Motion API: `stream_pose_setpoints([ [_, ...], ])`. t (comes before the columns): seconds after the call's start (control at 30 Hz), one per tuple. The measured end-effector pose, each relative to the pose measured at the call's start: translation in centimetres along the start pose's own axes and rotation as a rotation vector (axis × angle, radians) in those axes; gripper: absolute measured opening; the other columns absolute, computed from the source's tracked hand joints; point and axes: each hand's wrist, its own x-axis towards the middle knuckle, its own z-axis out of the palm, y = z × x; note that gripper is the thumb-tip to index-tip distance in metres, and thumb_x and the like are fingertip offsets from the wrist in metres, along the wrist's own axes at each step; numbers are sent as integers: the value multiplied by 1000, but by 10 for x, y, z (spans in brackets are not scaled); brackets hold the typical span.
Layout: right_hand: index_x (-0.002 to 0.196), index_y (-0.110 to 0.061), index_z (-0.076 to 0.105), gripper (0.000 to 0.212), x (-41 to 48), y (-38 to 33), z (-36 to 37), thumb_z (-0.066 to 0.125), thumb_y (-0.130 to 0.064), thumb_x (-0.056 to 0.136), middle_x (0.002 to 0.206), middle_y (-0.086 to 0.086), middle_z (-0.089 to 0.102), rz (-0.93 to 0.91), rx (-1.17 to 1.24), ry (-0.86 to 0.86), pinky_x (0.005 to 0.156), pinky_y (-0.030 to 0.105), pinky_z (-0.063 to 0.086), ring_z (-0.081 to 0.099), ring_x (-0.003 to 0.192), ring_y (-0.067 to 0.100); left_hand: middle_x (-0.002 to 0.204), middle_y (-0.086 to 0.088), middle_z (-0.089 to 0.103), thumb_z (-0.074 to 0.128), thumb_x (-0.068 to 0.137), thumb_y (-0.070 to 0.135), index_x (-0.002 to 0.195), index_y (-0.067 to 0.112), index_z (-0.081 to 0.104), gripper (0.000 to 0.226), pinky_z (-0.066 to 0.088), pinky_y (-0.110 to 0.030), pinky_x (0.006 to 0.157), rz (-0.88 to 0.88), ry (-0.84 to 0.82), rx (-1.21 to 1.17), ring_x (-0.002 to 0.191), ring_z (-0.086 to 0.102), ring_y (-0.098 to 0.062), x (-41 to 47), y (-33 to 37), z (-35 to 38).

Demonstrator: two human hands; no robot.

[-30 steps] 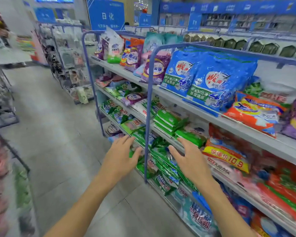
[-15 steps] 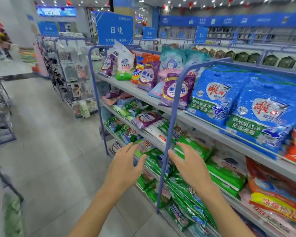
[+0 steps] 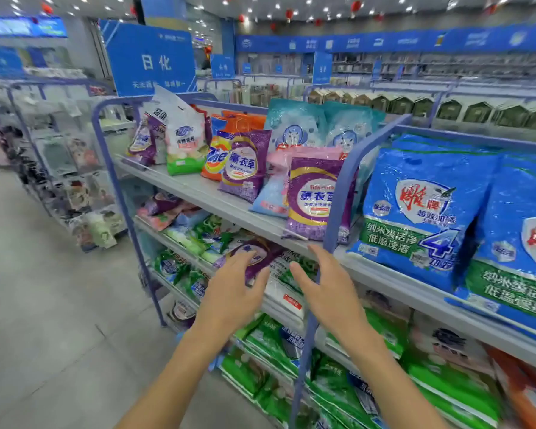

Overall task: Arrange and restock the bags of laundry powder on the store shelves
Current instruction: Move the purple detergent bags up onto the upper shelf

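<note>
1. Leaning at the left end of the top shelf [image 3: 198, 190], a white bag with a green base [image 3: 184, 140] stands next to an orange bag [image 3: 217, 156].
2. Right of those, a purple bag [image 3: 246, 168] stands near the front edge, with teal bags [image 3: 294, 125] upright along the back edge behind it.
3. On the shelf below [image 3: 160, 232], a flat purple bag [image 3: 257, 252] lies on top of green and white packs, near the front edge.
4. The left hand [image 3: 229, 295] is raised in front of that flat purple bag with its fingers straight and spread. Its grip holds nothing, and whether the fingertips touch the bag cannot be told.
5. The right hand [image 3: 331, 292] is just beside the left, fingers straight and slightly spread, its grip also holding nothing. Its fingertips are near the front edge of the top shelf.
6. Above the right hand, a second purple bag [image 3: 317, 202] stands at the front edge against a blue frame post [image 3: 338, 196], with a pale blue and pink bag [image 3: 273, 193] just behind it.
7. Beyond the post, two large blue bags [image 3: 421, 212] stand side by side on the top shelf, toward its right end.
8. Green bags [image 3: 266, 342] lie stacked on the lower shelves beneath the hands.
</note>
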Motion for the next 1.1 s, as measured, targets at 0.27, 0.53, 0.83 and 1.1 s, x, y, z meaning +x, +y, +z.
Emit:
stream_pose_setpoints([
  [0.27,162,-25,20,71,65,-17,36,51,-51,103,167,-10,23,72,-9,201,122,28,20,18,154,8,146,2,56,56,99,46,149,22,47,56,46,-38,106,49,-83,-261,128,55,-16,127,2,17],
  [0.53,164,-21,9,76,100,-23,60,50,-46,104,171,-7,13,240,-61,369,127,30,18,12,156,8,81,5,66,57,93,60,86,15,62,46,42,-29,61,64,-301,-194,79,63,-17,209,8,45],
  [0.83,163,-21,15,69,115,-26,72,44,-46,106,169,-7,19,359,-69,504,117,17,14,17,153,6,81,-3,68,83,75,45,80,14,64,36,43,-30,64,50,-475,-55,79,63,-23,259,22,44],
  [1.1,160,-22,21,67,132,-30,71,46,-50,104,163,-5,33,401,-52,601,119,37,35,33,148,13,63,-7,55,80,82,21,69,15,49,35,39,-30,56,-19,-453,-697,56,51,-20,261,-4,43],
])
